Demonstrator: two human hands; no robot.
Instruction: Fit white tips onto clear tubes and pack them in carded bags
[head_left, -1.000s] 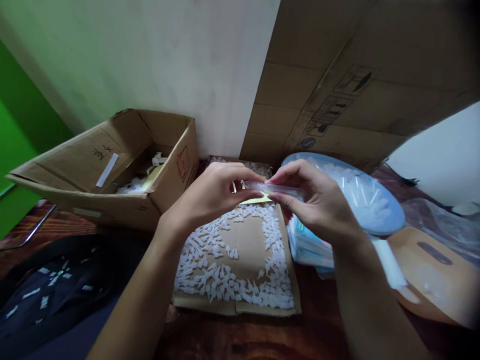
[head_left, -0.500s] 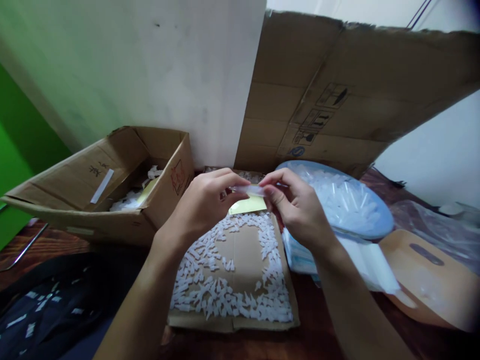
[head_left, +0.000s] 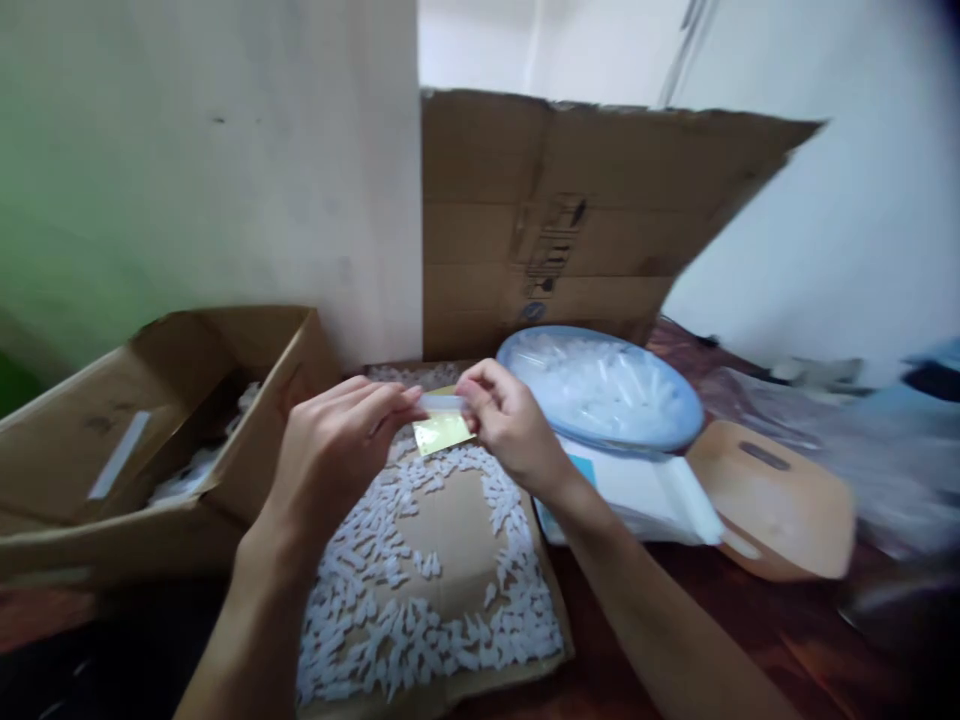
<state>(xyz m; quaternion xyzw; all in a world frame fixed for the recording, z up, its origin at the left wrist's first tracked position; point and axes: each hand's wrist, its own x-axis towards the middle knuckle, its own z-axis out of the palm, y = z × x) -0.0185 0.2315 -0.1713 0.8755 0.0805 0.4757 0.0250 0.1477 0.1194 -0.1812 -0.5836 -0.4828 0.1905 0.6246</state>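
Observation:
My left hand and my right hand pinch opposite ends of a narrow, translucent plastic tube, which stretches level between their fingertips. Blur hides its detail. Just below it shows a yellow sheet, at the far part of a cardboard sheet. Many small white plastic pieces lie spread over that cardboard, ringing a bare patch in its middle. Both hands are above the cardboard, fingers closed.
An open cardboard box with white pieces inside stands left. At right are a blue plate heaped with clear plastic tubes, a white packet and an orange basin. A large cardboard panel leans behind.
The camera view has swung to the right, so the surroundings sit further left. Both hands keep hold of the plastic tube, and more of the yellow sheet shows beneath it.

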